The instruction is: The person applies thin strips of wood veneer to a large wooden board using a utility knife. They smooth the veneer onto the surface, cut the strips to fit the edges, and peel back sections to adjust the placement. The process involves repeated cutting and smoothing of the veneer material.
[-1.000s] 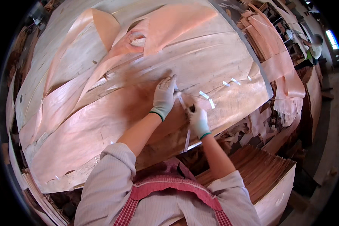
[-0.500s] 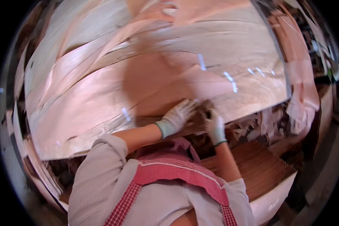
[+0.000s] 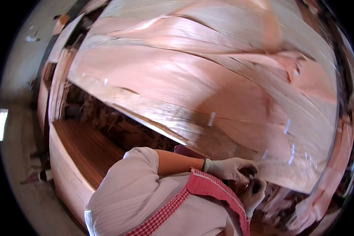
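Note:
My left hand (image 3: pixel 229 169), in a pale work glove with a green cuff, is raised close to my apron (image 3: pixel 212 188), its fingers curled inward. My right hand (image 3: pixel 257 196), gloved too, meets it fingertip to fingertip with bent fingers. Between them is a small dark thing with a bright spot; its kind does not show, nor which hand grips it. Both hands are off the near edge of the wide stack of thin wood veneer sheets (image 3: pixel 161 74). Short white strips of tape (image 3: pixel 211 119) stick to the veneer near my hands.
A rippled strip of veneer (image 3: pixel 273 31) lies across the far sheets. Below the stack's near edge are torn veneer scraps (image 3: pixel 118 126) and a reddish-brown wood stack (image 3: pixel 84 147) at left. More loose sheets (image 3: pixel 330 177) hang at the right edge.
My view has swung to the left. Both hands have come off the veneer edge, back toward my body, and closed together around the small dark thing.

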{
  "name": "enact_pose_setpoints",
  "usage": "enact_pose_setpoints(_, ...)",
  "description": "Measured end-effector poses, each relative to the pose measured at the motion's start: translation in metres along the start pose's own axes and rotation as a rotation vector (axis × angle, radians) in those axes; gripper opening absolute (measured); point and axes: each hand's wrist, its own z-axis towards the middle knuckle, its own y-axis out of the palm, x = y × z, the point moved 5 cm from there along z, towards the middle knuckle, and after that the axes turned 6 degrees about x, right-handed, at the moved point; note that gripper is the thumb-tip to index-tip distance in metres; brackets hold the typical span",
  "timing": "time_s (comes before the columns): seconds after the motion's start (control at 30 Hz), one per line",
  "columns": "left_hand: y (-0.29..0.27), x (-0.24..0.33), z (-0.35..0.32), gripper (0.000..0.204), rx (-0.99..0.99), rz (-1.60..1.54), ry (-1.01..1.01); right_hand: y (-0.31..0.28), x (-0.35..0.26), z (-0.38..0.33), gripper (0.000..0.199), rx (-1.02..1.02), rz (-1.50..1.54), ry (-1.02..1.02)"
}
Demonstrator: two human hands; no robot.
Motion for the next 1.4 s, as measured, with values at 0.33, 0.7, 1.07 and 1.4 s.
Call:
enact_pose_setpoints(0.33, -0.133, 0.078, -0.161, 0.016, 0.772, 0.455, 0.361, 0.179, -0.132, 0.026, 0.021, -0.636, -0.079, -0.163)
enact_pose_setpoints(0.7, -0.339, 0.05, -0.35, 0.012, 1.717, 1.146, 0.234, 0.442, -0.114, -0.059, 0.027, -1.028, -0.044, 0.083)
enact_pose_setpoints(1.07, -0.365, 0.043, -0.328, 0.044, 1.665, 1.449, 0.123, 0.478, -0.136, -0.032, 0.018, -0.921, -0.291, -0.003)
enact_pose_setpoints(1.4, -0.331, 0.091, -0.331, 0.033, 1.086, 0.065, 0.361, 0.409, -0.258, 0.024, 0.004, -0.876, 0.101, 0.049)
